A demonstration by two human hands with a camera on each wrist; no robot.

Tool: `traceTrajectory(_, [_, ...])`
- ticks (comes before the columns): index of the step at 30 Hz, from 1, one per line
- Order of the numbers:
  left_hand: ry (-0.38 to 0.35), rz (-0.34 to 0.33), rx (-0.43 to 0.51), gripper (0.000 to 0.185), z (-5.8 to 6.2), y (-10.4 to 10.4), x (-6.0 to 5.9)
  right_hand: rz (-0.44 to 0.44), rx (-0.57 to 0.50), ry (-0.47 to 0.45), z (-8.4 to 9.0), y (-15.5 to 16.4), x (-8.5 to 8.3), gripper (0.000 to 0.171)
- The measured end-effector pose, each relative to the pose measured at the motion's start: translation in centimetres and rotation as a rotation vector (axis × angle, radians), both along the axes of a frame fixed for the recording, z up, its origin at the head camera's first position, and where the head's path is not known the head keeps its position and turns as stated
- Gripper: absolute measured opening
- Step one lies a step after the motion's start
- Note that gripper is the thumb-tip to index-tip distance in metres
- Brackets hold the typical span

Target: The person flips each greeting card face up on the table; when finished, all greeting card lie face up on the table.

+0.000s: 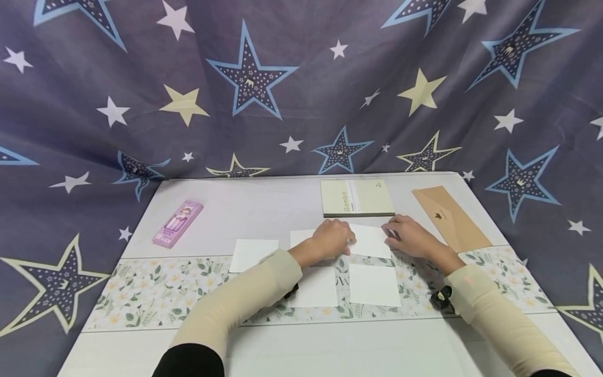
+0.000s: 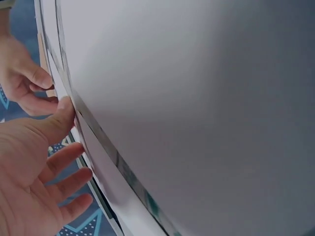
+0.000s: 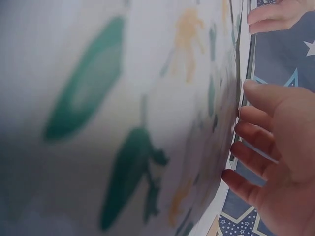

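Note:
A white square sheet (image 1: 370, 242) lies flat between my two hands, below the notebook. My left hand (image 1: 332, 238) rests at its left edge, and in the left wrist view the thumb (image 2: 63, 115) and the loosely spread fingers (image 2: 71, 179) touch down at the surface. At the sheet's upper right edge is my right hand (image 1: 411, 236), its fingertips right at the border and its fingers (image 3: 256, 162) relaxed in the right wrist view. Other white sheets lie close by: one at the left (image 1: 254, 254), one lower right (image 1: 375, 285), and two partly hidden by my left arm.
Behind the hands lies a pale green notebook (image 1: 357, 198). A brown envelope (image 1: 449, 217) is at the back right, and a purple box (image 1: 178, 223) at the back left. A floral strip (image 1: 160, 293) crosses the white table. A star-patterned curtain (image 1: 301, 94) hangs behind.

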State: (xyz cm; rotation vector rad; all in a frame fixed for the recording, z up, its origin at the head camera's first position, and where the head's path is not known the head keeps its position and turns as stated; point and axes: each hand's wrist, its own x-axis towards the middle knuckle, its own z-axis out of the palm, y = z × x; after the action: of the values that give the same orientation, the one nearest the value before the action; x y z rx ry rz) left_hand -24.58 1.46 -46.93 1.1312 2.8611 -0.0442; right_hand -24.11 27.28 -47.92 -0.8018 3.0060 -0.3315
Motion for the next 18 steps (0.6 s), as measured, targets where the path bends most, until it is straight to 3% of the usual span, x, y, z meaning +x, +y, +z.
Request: traceTrajectory(18, [-0.023,0.01,0.029,0.043,-0.19,-0.31,-0.2,-0.127,-0.167,-0.113,-0.34,-0.22,-0.35,0.041])
